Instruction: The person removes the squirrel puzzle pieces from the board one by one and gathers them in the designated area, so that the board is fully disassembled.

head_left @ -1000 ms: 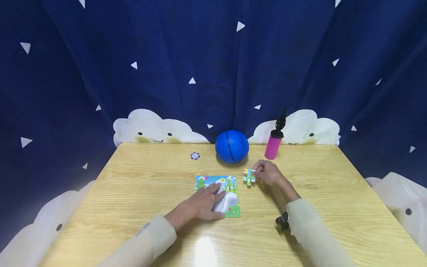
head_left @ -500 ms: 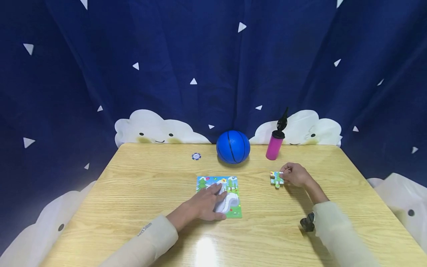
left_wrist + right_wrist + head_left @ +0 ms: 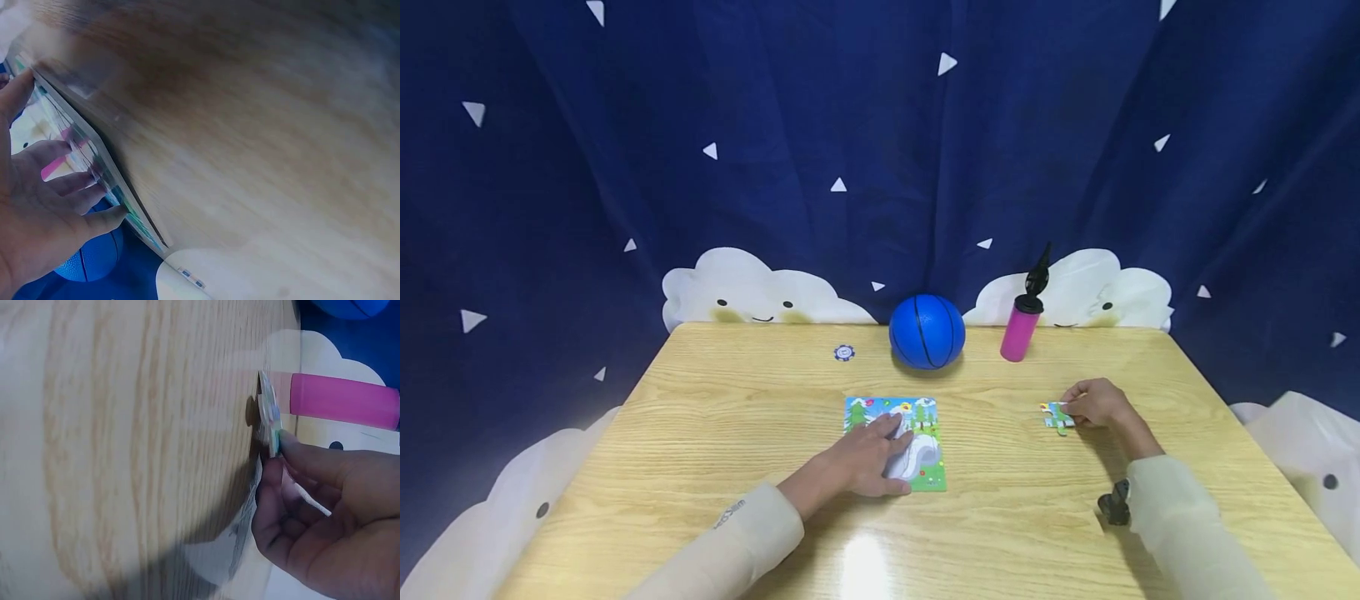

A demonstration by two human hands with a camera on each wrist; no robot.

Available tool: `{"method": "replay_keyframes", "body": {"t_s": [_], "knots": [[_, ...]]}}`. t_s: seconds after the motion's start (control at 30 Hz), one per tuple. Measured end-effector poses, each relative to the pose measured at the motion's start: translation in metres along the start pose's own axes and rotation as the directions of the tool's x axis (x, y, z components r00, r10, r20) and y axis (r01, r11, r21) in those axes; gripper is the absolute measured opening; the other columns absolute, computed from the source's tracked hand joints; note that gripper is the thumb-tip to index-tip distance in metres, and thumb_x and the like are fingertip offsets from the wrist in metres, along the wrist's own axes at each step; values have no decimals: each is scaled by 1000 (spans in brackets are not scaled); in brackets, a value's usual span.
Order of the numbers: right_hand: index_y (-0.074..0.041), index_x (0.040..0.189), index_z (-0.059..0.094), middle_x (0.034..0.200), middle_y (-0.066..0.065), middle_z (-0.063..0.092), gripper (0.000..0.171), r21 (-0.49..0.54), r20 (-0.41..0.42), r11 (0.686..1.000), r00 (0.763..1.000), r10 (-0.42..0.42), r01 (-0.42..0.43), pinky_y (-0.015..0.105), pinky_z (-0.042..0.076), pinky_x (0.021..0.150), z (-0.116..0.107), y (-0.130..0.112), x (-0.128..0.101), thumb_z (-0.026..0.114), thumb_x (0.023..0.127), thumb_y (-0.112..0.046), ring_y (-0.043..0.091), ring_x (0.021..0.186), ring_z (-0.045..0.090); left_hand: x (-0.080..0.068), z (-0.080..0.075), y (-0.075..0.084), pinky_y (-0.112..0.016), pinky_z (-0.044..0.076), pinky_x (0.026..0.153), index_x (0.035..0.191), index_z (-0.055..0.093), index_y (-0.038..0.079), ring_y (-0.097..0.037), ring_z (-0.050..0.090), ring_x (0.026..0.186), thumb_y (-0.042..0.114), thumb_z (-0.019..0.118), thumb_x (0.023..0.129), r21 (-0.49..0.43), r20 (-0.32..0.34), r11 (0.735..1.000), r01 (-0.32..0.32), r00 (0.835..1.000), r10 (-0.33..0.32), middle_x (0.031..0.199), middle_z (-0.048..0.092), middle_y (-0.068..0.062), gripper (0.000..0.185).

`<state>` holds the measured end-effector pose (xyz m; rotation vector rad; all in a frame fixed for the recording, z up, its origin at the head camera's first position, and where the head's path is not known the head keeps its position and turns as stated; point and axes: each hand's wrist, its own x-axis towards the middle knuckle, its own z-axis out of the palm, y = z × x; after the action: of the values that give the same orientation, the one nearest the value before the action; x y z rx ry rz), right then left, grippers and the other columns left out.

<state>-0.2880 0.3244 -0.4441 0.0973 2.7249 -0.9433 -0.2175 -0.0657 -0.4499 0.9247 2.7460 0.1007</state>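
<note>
Right hand (image 3: 1093, 403) carried puzzle piece (image 3: 1058, 416) further right.

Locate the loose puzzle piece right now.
In the head view, the puzzle piece sits right of the puzzle board, pinched by the right hand.

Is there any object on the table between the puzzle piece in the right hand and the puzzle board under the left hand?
Nothing visible stands between them. The right hand pinches the puzzle piece, and only bare table lies from there to the puzzle board, which the left hand rests on. The blue ball and pink pump stand farther back.
</note>
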Motion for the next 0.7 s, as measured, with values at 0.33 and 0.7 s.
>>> {"method": "replay_keyframes", "body": {"t_s": [0.33, 0.7], "knots": [[3, 88, 66, 67, 3, 64, 16, -85, -104, 996, 994, 19, -28, 24, 44, 54, 4, 4, 2, 68, 85, -13, 11, 61, 54, 0, 4, -1, -49, 29, 114, 146, 38, 16, -30, 24, 145, 59, 60, 83, -55, -26, 998, -14, 1000, 12, 157, 26, -12, 79], [4, 93, 65, 82, 15, 67, 18, -66, -120, 991, 985, -122, 115, 26, 46, 53, 26, -41, -5, 63, 89, -14, 22, 67, 64, 0, 6, -4, -50, 28, 114, 146, 39, 14, -31, 23, 145, 60, 60, 83, -89, -50, 996, -21, 999, 17, 156, 26, -13, 81]]}}
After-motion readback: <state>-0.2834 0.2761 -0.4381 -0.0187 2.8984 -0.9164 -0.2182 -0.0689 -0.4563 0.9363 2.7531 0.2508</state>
